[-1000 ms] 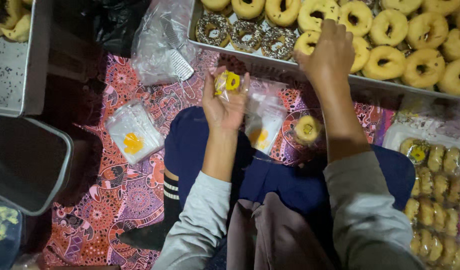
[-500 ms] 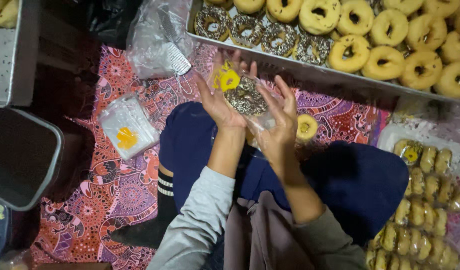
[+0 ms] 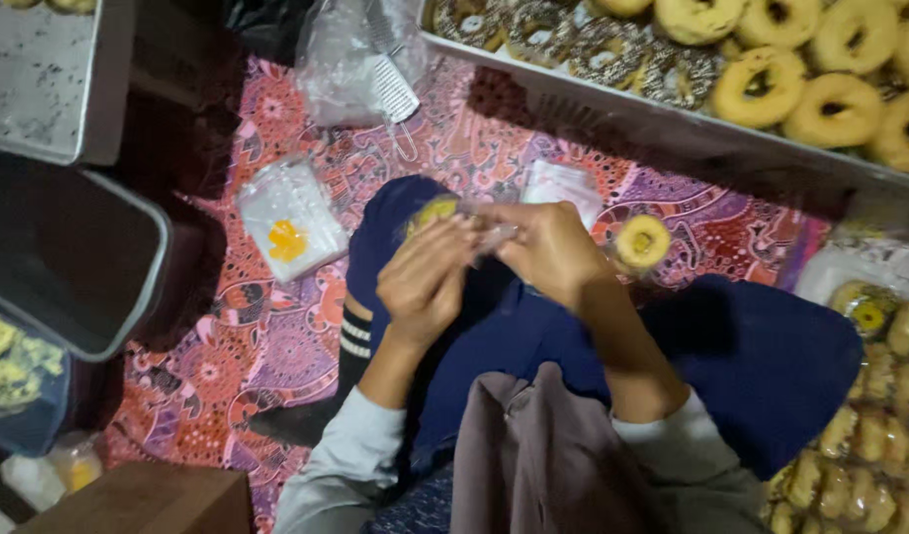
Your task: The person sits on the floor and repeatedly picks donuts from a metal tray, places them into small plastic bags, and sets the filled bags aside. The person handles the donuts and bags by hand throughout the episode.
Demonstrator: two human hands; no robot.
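Note:
My left hand [image 3: 425,282] and my right hand [image 3: 551,252] meet above my knee, both pinching a small clear plastic bag [image 3: 496,235]. A yellow sticker or edge [image 3: 431,211] shows at the bag's left end. My fingers hide most of what is inside the bag. A bagged yellow ring donut [image 3: 642,241] lies on the patterned mat [image 3: 276,336], just right of my right hand. A flat stack of clear bags with a yellow mark [image 3: 289,220] lies on the mat left of my hands.
A long metal tray [image 3: 672,111] of ring donuts, some with sprinkles, runs along the top right. Packed donuts [image 3: 874,396] pile up at the right edge. A crumpled clear bag bundle [image 3: 360,59] lies at the top, and a dark bin [image 3: 59,257] stands at left.
My right hand left the donut tray with a sprinkled donut and came to the bag held by my left hand. Both hands then dropped to my knee, closed on the bag.

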